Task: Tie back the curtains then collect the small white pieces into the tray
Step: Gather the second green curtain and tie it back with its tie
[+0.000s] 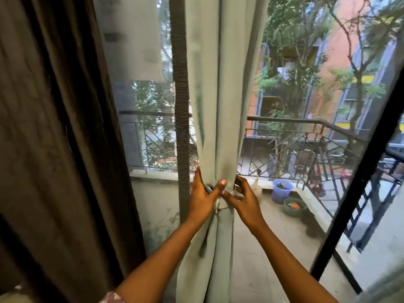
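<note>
A pale green curtain (218,106) hangs bunched in the middle of the window. A pale tie-back band (223,206) wraps around it at hand height. My left hand (204,193) grips the bunched curtain from the left, thumb pressed across the front. My right hand (244,197) is at the right side of the bunch, fingers pinching the band. The band's far side is hidden behind the cloth. No tray or small white pieces are in view.
A dark brown curtain (54,138) hangs at the left. A mesh screen strip (181,106) stands beside the green curtain. Outside, a balcony holds a blue bucket (282,190) and a green bowl (294,206) by a black railing (306,136). A black door frame (358,182) slants at the right.
</note>
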